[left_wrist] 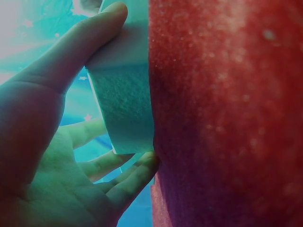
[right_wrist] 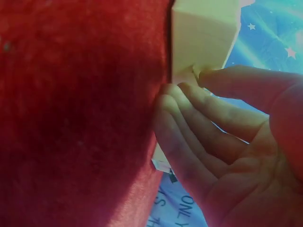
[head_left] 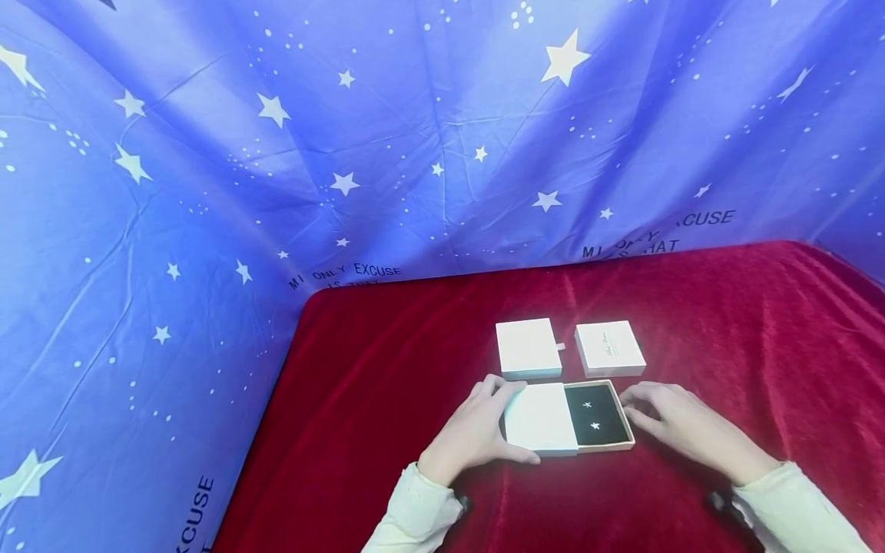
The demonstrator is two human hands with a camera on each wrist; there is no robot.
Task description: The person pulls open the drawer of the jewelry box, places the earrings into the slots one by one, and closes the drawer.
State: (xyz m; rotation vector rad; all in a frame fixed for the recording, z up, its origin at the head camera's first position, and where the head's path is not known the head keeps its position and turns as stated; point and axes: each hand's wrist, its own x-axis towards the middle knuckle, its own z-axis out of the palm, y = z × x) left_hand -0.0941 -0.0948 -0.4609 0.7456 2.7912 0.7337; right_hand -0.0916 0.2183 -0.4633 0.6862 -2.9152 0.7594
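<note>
A flat white slide-out box stands on the red cloth, its drawer (head_left: 628, 435) part way out of the sleeve (head_left: 541, 418) on the right. Two small star-shaped pieces (head_left: 595, 425) sit on the drawer's black insert (head_left: 608, 411). My left hand (head_left: 470, 430) grips the sleeve from the left, thumb along the near edge and fingers at the far side; the left wrist view shows the sleeve's end (left_wrist: 125, 109) between them. At the drawer's right end, my right hand (head_left: 681, 426) pinches a small tab (right_wrist: 193, 73) between thumb and forefinger, the other fingers curled.
Behind the opened box are two more white boxes: one with a short tab (head_left: 528, 347) on its right side, the other with printed lettering (head_left: 610, 348). Red velvety cloth (head_left: 387, 369) covers the table. A blue star-patterned curtain (head_left: 415, 138) hangs along the back and left.
</note>
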